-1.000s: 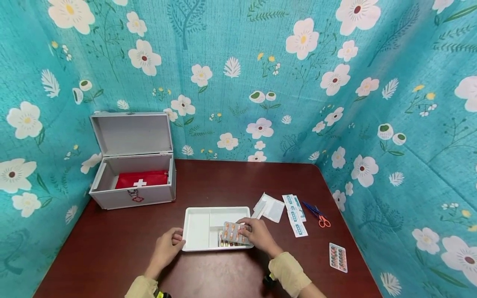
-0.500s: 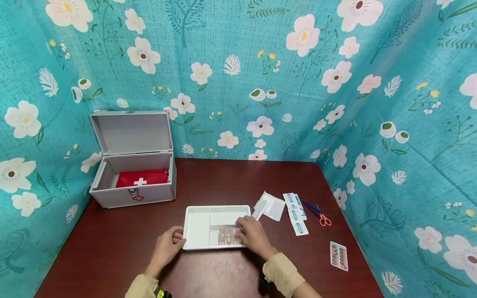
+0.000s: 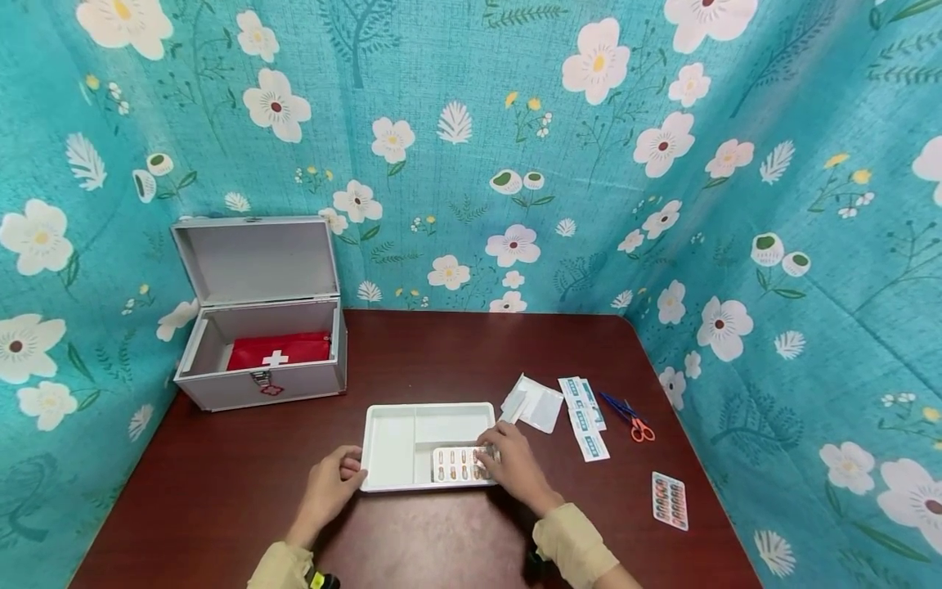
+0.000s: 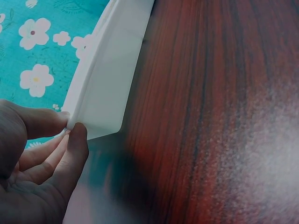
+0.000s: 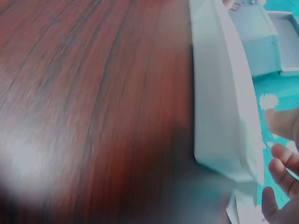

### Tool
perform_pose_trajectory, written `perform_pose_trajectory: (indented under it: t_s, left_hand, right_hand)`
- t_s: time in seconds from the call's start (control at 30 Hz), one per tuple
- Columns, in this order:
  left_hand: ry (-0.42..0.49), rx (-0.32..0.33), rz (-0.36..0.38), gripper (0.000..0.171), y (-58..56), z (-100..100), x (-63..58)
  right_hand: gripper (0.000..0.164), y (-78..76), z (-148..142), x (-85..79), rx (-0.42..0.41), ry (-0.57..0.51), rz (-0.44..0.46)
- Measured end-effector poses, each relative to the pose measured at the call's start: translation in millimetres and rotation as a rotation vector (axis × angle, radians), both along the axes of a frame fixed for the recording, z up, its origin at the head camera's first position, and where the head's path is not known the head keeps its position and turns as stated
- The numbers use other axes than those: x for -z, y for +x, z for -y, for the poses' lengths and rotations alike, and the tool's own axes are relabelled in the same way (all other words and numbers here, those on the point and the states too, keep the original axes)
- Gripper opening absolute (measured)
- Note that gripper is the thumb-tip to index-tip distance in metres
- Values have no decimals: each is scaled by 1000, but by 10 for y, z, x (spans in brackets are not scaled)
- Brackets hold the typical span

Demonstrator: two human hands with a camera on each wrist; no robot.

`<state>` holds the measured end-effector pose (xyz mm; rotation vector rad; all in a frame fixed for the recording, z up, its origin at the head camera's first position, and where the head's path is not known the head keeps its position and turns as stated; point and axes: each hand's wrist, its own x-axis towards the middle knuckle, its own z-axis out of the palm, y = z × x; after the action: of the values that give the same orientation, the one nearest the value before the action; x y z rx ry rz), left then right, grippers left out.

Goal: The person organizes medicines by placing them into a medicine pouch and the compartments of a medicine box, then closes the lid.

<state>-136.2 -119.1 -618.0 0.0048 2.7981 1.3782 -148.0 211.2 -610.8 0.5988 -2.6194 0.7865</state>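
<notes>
Across the table [image 3: 419,352] in front of me, a silver box [image 3: 265,389] is standing open at the back left. Nearer me, the white tray [image 3: 390,448] is lying on the wood. My left hand [image 3: 329,491] is clamping the tray's left end; the left wrist view is showing what the head view is hiding, thumb and finger meeting on either side of the rim. My right hand [image 3: 518,468] is reaching over the tray's right end; the right wrist view is showing its fingers [image 5: 283,126] bending loosely and spreading apart. Only the head view is showing the pill sheet [image 3: 452,465], which is lying in the front right compartment. My right fingertips are covering its right end, but I cannot tell whether they are touching it.
</notes>
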Motion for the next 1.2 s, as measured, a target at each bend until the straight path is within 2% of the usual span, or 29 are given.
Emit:
perform_pose_trajectory:
  t_s: [0.13,0.27,0.37,0.6,0.77,0.9,1.0,1.13,1.2]
  left_hand:
    - [-8,-8,3,32,3,-8,-28]
    - [-11,-5,11,32,13,-3,-30]
    - [-10,-3,25,32,27,14,-28]
    - [-7,-14,34,32,44,40,-21]
    - [-7,-5,27,32,46,38,-9]
    - [-8,-2,24,32,48,29,-11]
    - [-10,3,25,32,39,17,-12]
    - [-12,12,25,32,24,-1,-20]
    - [-9,13,28,32,20,-10,-27]
  right_hand:
    - [24,64,-293,-47,43,-33,8]
    - [27,207,-707,-83,109,-54,5]
    - [27,356,-1044,-118,216,-71,36]
    - [23,667,-1816,-273,543,-42,281]
    - [36,852,-2302,-238,728,-17,436]
    - [50,963,-2531,-105,863,-19,583]
    - [60,1014,-2602,-12,933,-30,663]
    - [74,1008,-2639,31,979,-49,697]
    - [80,993,-2654,31,973,-35,694]
